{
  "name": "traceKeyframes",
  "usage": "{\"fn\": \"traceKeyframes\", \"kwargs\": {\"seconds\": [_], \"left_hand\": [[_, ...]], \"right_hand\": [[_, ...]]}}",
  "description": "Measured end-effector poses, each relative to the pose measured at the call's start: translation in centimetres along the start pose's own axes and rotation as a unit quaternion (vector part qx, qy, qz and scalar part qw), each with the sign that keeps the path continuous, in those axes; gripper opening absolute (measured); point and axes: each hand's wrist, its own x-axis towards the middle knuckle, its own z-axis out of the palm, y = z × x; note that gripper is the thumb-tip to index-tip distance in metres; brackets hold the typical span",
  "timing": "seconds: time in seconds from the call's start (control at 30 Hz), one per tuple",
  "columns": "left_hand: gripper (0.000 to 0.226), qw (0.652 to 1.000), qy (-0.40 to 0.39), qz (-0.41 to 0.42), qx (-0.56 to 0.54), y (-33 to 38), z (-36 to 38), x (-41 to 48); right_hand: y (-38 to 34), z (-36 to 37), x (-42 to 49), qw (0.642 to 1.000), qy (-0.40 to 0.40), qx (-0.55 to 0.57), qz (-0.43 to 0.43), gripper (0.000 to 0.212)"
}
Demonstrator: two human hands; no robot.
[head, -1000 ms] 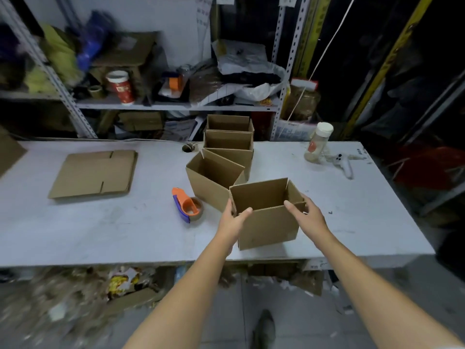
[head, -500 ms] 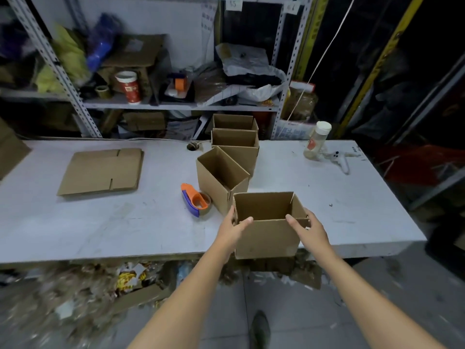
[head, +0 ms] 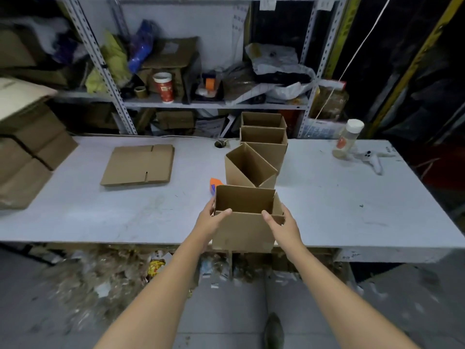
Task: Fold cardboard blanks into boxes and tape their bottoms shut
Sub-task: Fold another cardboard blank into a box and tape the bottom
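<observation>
Since the left grip and the right grip each clasp an upper near corner of the open box, thumbs over the near rim, the squeeze is best kept light and even so the walls stay square (thin cardboard bows easily). The box is held upright at the near edge of the worktop, just in front of the tape dispenser and the row of folded boxes. I'd judge it should be set down level next to that row, clear of the dispenser.

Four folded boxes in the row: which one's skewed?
The second box from the person, right behind the held box. It sits turned diagonally; the other three stand square to the table edge.
</observation>
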Motion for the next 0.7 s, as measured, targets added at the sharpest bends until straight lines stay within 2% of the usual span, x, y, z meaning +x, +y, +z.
{"fn": "traceKeyframes", "kwargs": {"seconds": [0.3,0.7], "left_hand": [[0.081,0.999,-0.042,-0.022,0.003,2.0,3.2,5.2],[0.076,0.999,-0.053,0.002,0.011,5.6,10.8,12.4]], "right_hand": [[-0.9,-3.0,4.8,0.999,0.038,-0.003,-0.004,0.078],[-1.5,-9.5,14.2,0.999,0.049,-0.007,-0.010,0.080]]}}
